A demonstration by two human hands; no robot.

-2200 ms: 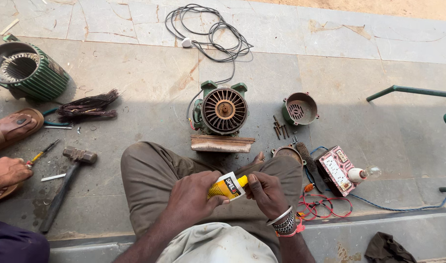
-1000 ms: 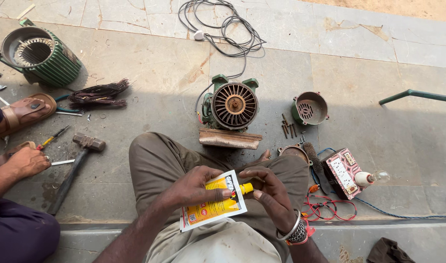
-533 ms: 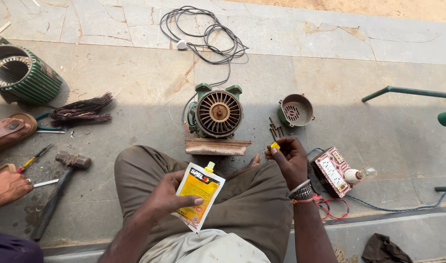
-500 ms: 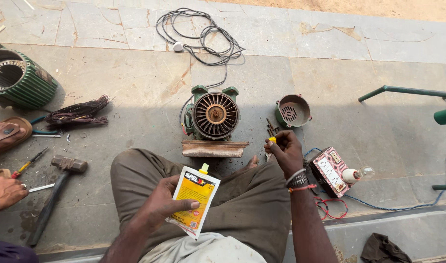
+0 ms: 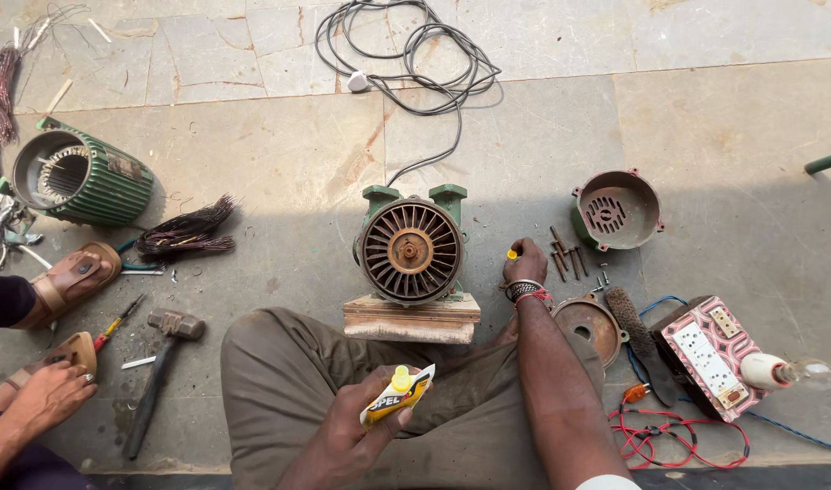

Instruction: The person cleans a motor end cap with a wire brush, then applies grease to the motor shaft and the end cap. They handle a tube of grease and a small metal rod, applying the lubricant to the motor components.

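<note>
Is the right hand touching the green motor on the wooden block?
Apart. The head view shows bare floor between the right hand, which holds a small yellow cap, and the green motor.

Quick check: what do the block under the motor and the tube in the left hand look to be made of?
The block under the motor looks like raw, unpainted wood: pale, rough-edged, layered grain. The tube in the left hand seems soft, glossy plastic or laminate, yellow with a yellow nozzle; its flat end is creased.
</note>
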